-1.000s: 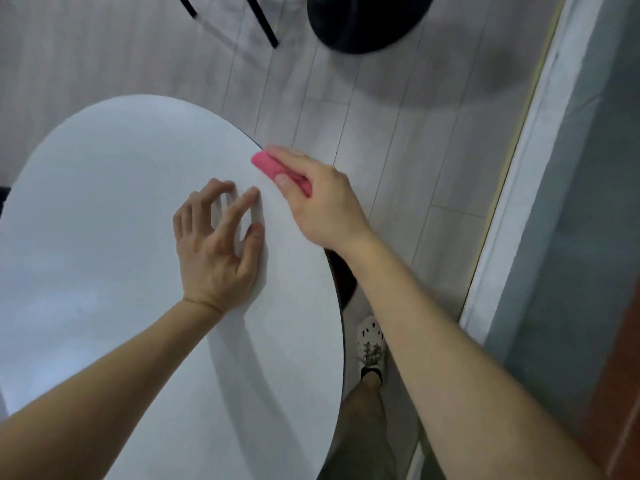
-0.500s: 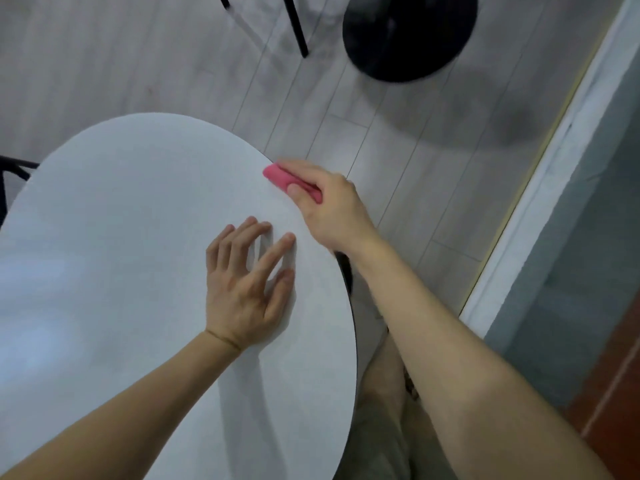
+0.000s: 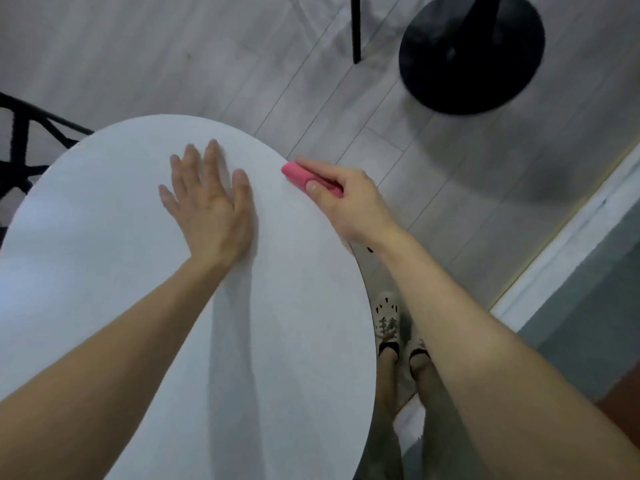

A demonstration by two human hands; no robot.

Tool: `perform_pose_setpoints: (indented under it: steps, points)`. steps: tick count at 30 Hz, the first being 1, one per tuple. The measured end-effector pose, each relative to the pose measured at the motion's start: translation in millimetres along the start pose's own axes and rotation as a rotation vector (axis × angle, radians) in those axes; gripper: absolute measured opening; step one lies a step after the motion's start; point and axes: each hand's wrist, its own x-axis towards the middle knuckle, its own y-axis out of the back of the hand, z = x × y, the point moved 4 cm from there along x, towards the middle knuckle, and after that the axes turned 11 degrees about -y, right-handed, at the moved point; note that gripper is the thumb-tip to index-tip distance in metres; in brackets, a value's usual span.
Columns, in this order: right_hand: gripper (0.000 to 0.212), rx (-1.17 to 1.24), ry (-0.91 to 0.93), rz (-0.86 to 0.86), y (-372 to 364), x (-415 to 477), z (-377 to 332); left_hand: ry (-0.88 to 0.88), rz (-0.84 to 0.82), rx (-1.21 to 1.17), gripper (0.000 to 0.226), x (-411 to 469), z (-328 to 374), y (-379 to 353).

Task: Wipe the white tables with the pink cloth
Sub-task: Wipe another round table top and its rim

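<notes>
left hand [image 3: 211, 206]: flat on the white table [image 3: 104, 271], fingers spread out; 
right hand [image 3: 349, 199]: pinching the folded pink cloth [image 3: 299, 174] — right at the table's far-right edge

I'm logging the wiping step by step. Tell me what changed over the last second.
The left hand opened out: its fingers, curled with tips on the white table a second ago, now lie straight and spread, palm down. Nothing was taken up or let go. The right hand still pinches the pink cloth at the table's right edge.
</notes>
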Motion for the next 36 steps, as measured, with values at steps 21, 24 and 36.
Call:
perform_pose_setpoints:
  steps: [21,24,36]
  points:
    - [0.042,0.003,0.036,-0.257,-20,88,-48,0.124,0.059,0.082,0.064,39,-22,-11]
    - [0.044,0.026,-0.028,-0.290,-7,71,-32,0.117,0.061,0.080,0.064,47,-29,-10]
    - [0.042,-0.054,0.029,-0.453,-58,157,-86,0.046,0.111,0.106,0.066,39,-34,-18]
